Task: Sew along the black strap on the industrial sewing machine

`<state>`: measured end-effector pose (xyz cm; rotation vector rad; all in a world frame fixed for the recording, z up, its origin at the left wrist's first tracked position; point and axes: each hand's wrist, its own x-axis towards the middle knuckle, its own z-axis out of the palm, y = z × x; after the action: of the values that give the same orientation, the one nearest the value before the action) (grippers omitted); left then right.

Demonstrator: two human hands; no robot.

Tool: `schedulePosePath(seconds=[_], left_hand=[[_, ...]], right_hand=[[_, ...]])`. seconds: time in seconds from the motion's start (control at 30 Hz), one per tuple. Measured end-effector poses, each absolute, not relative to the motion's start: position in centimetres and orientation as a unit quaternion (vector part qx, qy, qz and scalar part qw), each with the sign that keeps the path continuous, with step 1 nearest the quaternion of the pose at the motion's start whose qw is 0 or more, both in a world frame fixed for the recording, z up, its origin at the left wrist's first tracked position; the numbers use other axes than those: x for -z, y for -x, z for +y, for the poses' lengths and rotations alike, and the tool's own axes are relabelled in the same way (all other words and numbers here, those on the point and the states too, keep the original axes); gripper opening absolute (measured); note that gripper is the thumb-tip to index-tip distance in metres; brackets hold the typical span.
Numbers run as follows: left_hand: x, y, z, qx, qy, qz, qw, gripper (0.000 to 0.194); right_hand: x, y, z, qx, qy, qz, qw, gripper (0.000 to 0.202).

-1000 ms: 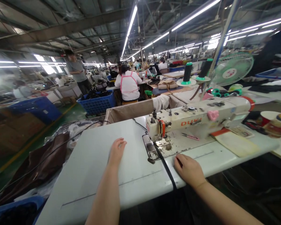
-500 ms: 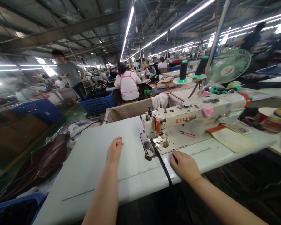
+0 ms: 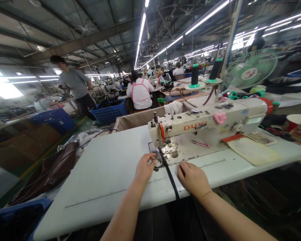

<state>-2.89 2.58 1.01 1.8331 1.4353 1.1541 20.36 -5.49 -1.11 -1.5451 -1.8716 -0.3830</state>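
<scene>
A long black strip runs from under the sewing machine's needle area, across the white table, and over its front edge. My left hand is just left of the strip, at the metal plate below the needle. Its fingers are bent, with a gap between thumb and forefinger and nothing visible between them. To the right of the strip, my right hand rests on the table with its fingers curled in. The inside of that hand is hidden, so I cannot tell if it holds anything.
Pink-handled thread snips lie on the machine bed. A yellowish cloth pad is on the table at right. Thread cones and a green fan stand behind. Blue crates and co-workers are farther back.
My left hand has moved right across the table to the plate by the needle. The right hand has barely shifted and stays curled beside the strip. The view has turned slightly.
</scene>
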Motion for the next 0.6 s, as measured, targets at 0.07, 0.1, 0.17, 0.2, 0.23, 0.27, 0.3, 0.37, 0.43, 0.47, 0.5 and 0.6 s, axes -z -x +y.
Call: schedulePosePath(seconds=[0.07, 0.1, 0.17, 0.2, 0.23, 0.27, 0.3, 0.37, 0.43, 0.47, 0.5, 0.6], left_hand=[[-0.8, 1.4, 2.3, -0.444, -0.66, 0.536, 0.282, 0.03], [-0.6, 0.6, 2.2, -0.456, -0.644, 0.543, 0.286, 0.03], [-0.4, -0.8, 2.1, -0.48, -0.61, 0.56, 0.29, 0.03], [-0.3, -1.5, 2.0, -0.49, -0.597, 0.567, 0.287, 0.029], [-0.2, -2.1, 1.9, -0.501, -0.588, 0.57, 0.28, 0.029], [-0.1, -2.7, 1.8, -0.513, -0.581, 0.572, 0.268, 0.029], [0.0, -3.2, 1.6, -0.524, -0.577, 0.573, 0.254, 0.029], [-0.1, -3.9, 1.5, -0.538, -0.57, 0.578, 0.227, 0.028], [-0.3, -4.2, 1.7, -0.536, -0.568, 0.59, 0.207, 0.028], [-0.5, -4.2, 2.0, -0.532, -0.569, 0.595, 0.198, 0.028], [-0.6, -4.1, 2.2, -0.527, -0.571, 0.599, 0.193, 0.027], [-0.7, -3.7, 2.9, -0.516, -0.577, 0.599, 0.204, 0.027]], right_hand=[[1.2, -20.4, -5.5, 0.146, 0.589, -0.719, 0.338, 0.025], [1.3, -20.5, -5.5, 0.147, 0.588, -0.719, 0.34, 0.025], [1.3, -20.5, -5.5, 0.148, 0.586, -0.718, 0.346, 0.024], [1.3, -20.5, -5.5, 0.149, 0.584, -0.717, 0.35, 0.024], [1.3, -20.6, -5.5, 0.15, 0.583, -0.715, 0.355, 0.025], [1.2, -20.6, -5.5, 0.151, 0.581, -0.715, 0.359, 0.025], [1.2, -20.6, -5.5, 0.153, 0.58, -0.714, 0.362, 0.025], [1.2, -20.6, -5.6, 0.157, 0.576, -0.714, 0.366, 0.026], [1.2, -20.6, -5.6, 0.16, 0.57, -0.717, 0.37, 0.027], [1.3, -20.6, -5.6, 0.162, 0.566, -0.717, 0.374, 0.028], [1.3, -20.7, -5.7, 0.163, 0.561, -0.717, 0.379, 0.028], [1.0, -20.9, -5.6, 0.161, 0.538, -0.725, 0.398, 0.024]])
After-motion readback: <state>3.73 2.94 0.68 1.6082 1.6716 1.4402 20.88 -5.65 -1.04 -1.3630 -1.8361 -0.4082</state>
